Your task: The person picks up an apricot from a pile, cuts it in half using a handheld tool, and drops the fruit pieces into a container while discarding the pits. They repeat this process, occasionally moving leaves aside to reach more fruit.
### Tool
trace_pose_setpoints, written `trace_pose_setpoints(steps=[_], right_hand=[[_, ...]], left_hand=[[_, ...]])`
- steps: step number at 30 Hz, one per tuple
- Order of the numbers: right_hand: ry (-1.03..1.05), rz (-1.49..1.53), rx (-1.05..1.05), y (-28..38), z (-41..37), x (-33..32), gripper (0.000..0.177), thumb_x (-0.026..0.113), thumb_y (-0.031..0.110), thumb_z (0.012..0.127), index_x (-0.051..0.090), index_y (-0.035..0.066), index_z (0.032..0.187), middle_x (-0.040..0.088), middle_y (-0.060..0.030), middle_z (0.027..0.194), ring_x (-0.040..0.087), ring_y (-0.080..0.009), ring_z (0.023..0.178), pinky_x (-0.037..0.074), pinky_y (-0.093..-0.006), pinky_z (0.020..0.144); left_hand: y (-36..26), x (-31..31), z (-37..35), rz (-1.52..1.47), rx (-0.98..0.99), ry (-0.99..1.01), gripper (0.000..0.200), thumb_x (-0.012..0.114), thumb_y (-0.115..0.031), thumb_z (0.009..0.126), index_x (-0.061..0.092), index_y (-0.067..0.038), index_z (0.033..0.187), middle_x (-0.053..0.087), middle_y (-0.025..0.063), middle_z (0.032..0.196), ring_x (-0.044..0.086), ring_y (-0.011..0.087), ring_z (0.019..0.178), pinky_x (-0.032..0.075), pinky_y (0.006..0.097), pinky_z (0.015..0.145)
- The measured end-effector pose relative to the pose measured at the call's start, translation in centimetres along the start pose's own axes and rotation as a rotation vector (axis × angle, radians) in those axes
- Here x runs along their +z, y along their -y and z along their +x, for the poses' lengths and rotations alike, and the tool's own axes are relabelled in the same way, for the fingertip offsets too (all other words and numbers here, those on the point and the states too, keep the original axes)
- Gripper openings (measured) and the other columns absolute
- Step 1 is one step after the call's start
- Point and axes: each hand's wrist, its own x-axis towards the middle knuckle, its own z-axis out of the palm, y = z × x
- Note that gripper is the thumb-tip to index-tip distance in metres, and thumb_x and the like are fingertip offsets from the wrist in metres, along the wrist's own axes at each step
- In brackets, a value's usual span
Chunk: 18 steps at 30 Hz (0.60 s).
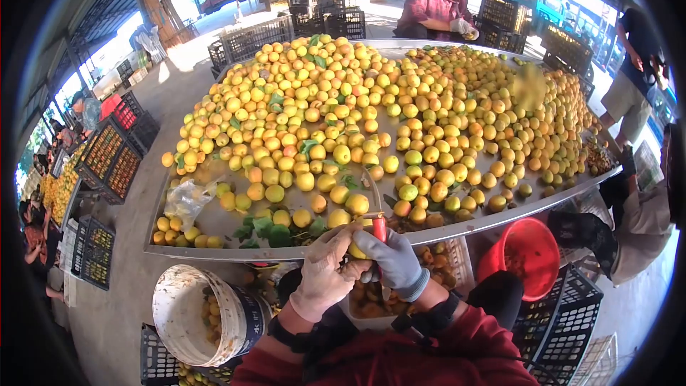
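Observation:
Near the table's front edge my two gloved hands are close together. My left hand [330,269], in a pale glove, has its fingers closed round a yellow apricot-like fruit [357,251], which is partly hidden. In a blue-grey glove, my right hand [397,263] grips a red-handled knife [379,229] with a thin curved metal blade pointing away from me. The right fingers also lie against the fruit. A large heap of similar yellow-orange fruit [286,111] covers much of the metal table [329,249], with green leaves [275,234] among it.
A white bucket [179,307] stands at lower left, a red bucket [539,243] at right. A crate of fruit [461,261] sits below my hands. Crumpled clear plastic [189,201] lies on the table's left. Black crates [564,314] stand around. A gloved person [437,3] sits opposite.

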Motion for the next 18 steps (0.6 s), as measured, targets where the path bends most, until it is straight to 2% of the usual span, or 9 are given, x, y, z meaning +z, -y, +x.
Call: trace_pose_setpoints(steps=[2,5,7,8,9,12,15,16,18], right_hand=[[0.000,0.019,0.061,1.2,-0.4,0.5,0.027,0.060,0.030,0.086,0.057,0.004,0.091,0.058,-0.0004,0.065,0.054,-0.0063,0.048,0.040,-0.0174,0.040],[0.020,0.108,0.047,0.6,0.0,0.0,0.029,0.059,0.028,0.087,0.057,0.002,0.099,0.059,-0.0016,0.069,0.057,-0.0089,0.049,0.042,-0.0181,0.041],[0.011,0.215,0.028,0.2,-0.1,0.1,0.028,0.059,0.020,0.087,0.057,-0.001,0.104,0.060,-0.0014,0.074,0.058,-0.0092,0.054,0.045,-0.0196,0.045],[-0.043,0.240,-0.095,0.2,-0.1,0.8,0.023,0.059,0.015,0.086,0.058,-0.001,0.102,0.061,-0.0010,0.077,0.057,-0.0077,0.060,0.047,-0.0211,0.050],[-0.065,0.263,-0.193,-0.3,0.0,1.0,0.020,0.060,0.015,0.086,0.061,0.001,0.100,0.062,-0.0002,0.078,0.057,-0.0066,0.063,0.047,-0.0214,0.053],[-0.081,0.164,-0.220,-2.2,1.2,0.1,0.025,0.066,0.032,0.083,0.064,0.008,0.089,0.056,0.0025,0.061,0.052,-0.0046,0.048,0.042,-0.0188,0.043],[-0.013,0.064,-0.057,1.6,-1.3,-0.1,0.045,0.064,0.042,0.082,0.056,0.014,0.116,0.057,0.0024,0.062,0.051,-0.0057,0.042,0.041,-0.0174,0.038],[-0.008,0.048,-0.048,1.1,-0.9,-0.5,0.049,0.063,0.041,0.082,0.052,0.015,0.123,0.057,0.0018,0.066,0.050,-0.0049,0.042,0.039,-0.0172,0.037],[-0.021,0.046,-0.063,2.6,-2.1,-0.6,0.046,0.063,0.040,0.083,0.055,0.013,0.119,0.057,0.0015,0.068,0.048,-0.0045,0.043,0.038,-0.0176,0.038]], left_hand=[[-0.3,-0.2,0.1,0.040,0.004,0.025,0.051,0.072,-0.010,0.066,0.055,-0.001,0.113,0.061,0.0167,0.100,0.061,0.0318,0.089,0.050,0.0334,0.075],[-0.4,-0.3,0.2,-0.061,0.004,0.031,0.053,0.073,-0.012,0.066,0.054,-0.002,0.114,0.060,0.0171,0.102,0.060,0.0316,0.091,0.049,0.0342,0.076],[-0.8,-0.9,0.6,0.075,0.052,0.095,0.058,0.074,-0.015,0.068,0.051,0.001,0.119,0.058,0.0133,0.106,0.057,0.0211,0.097,0.047,0.0305,0.082],[-0.5,-0.5,0.2,-0.080,-0.121,0.084,0.056,0.075,-0.015,0.065,0.055,-0.003,0.116,0.058,0.0161,0.105,0.057,0.0301,0.097,0.045,0.0358,0.083],[-0.3,-0.3,0.4,-0.100,-0.087,0.071,0.054,0.075,-0.014,0.066,0.055,-0.003,0.115,0.059,0.0150,0.104,0.057,0.0290,0.096,0.045,0.0347,0.084],[0.0,0.7,0.3,-0.304,-0.276,0.054,0.052,0.071,-0.009,0.066,0.056,-0.001,0.115,0.060,0.0123,0.103,0.058,0.0225,0.093,0.044,0.0321,0.085],[0.1,1.1,0.5,-0.319,-0.132,0.092,0.047,0.069,-0.014,0.072,0.056,0.000,0.115,0.062,0.0098,0.098,0.059,0.0192,0.090,0.045,0.0299,0.080],[-0.6,1.1,0.8,-0.373,-0.186,0.148,0.050,0.068,-0.013,0.076,0.053,0.002,0.121,0.061,0.0035,0.105,0.055,0.0104,0.093,0.044,0.0255,0.083],[-2.5,0.3,0.7,-0.507,-0.235,0.222,0.022,0.062,-0.008,0.084,0.061,-0.006,0.106,0.061,0.0045,0.104,0.055,0.0151,0.093,0.043,0.0273,0.083]])
